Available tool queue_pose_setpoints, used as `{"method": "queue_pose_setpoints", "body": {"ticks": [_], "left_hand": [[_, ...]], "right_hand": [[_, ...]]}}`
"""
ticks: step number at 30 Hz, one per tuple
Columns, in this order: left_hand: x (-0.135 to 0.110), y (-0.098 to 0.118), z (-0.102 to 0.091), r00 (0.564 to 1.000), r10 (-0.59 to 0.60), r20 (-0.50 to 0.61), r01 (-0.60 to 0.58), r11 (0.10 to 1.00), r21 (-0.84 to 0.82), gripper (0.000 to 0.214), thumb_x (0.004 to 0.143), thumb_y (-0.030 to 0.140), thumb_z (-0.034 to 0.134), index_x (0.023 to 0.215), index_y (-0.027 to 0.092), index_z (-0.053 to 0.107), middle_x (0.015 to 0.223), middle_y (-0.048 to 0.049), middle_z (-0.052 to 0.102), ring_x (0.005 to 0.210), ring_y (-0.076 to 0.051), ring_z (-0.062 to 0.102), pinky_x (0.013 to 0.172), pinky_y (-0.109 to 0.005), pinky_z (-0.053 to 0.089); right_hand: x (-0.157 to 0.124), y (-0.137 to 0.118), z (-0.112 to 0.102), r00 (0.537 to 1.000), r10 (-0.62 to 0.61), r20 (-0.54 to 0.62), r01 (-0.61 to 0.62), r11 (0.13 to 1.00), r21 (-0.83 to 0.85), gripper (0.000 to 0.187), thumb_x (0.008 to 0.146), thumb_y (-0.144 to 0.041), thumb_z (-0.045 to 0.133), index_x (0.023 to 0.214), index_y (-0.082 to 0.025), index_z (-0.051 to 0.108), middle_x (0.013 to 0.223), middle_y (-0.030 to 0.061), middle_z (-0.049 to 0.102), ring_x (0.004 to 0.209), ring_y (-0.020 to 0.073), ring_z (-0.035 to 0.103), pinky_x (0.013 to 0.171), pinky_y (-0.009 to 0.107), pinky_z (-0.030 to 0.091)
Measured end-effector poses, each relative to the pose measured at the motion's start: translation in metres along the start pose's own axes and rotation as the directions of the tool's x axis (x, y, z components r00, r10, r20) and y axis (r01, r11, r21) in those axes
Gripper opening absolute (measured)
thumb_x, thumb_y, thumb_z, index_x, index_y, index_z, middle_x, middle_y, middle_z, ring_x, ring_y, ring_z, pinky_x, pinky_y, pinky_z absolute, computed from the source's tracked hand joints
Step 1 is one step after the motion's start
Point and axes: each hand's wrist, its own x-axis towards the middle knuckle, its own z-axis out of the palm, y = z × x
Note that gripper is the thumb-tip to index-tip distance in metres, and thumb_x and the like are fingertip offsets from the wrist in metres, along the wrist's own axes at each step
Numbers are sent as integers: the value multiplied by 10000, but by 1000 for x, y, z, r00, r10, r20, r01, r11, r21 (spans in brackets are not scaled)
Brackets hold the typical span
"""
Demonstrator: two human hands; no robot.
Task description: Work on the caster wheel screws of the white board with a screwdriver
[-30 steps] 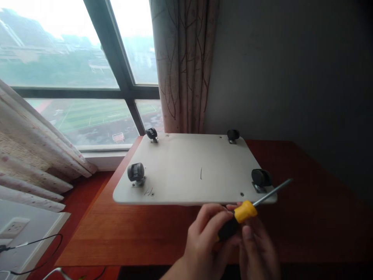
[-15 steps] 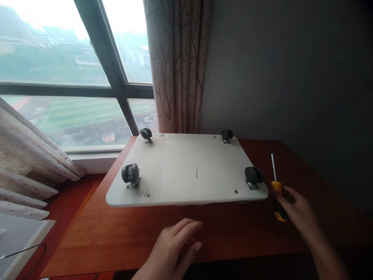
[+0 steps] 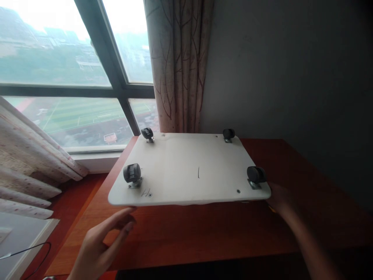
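Left hand (image 3: 100, 243), 7–8 o'clock: shifted to near the white board (image 3: 180, 167); thumb and fingers apart. Right hand (image 3: 279, 200), 4 o'clock: now beside its corner, grip can't tell; screwdriver (image 3: 272, 209) mostly hidden. Board mid-dial, flanked both sides.

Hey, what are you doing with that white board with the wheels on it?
A person has both hands near a white board on a reddish-brown table, its four dark wheels facing up. The left hand is open by the near left edge; touching or not, I can't tell. The right hand, blurred and partly hidden, is at the near right corner.
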Motion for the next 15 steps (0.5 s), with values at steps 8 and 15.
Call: {"method": "queue_pose_setpoints", "body": {"ticks": [8, 15], "left_hand": [[15, -10, -16, 809, -353, -471, 245, 929, -276, 209, 870, 434, 697, 945, 240, 673, 684, 25, 633, 599, -159, 573, 563, -271, 472], [55, -29, -26, 787, -523, -328, 340, 811, -476, 435, 830, 562, 705, 984, 156, 678, 791, -10, 661, 616, -124, 565, 504, -203, 428]], "right_hand": [[-6, -7, -4, 998, 46, 50, -42, 997, -70, 339, 911, -398, 457, 1068, -236, 710, 1139, 129, 713, 1012, 325, 692, 701, 352, 470], [5, 6, 0, 999, -11, -46, 9, 999, -47, 375, 846, -311, 490, 1136, -205, 703, 1165, 147, 698, 1043, 337, 676, 786, 402, 503]]}}
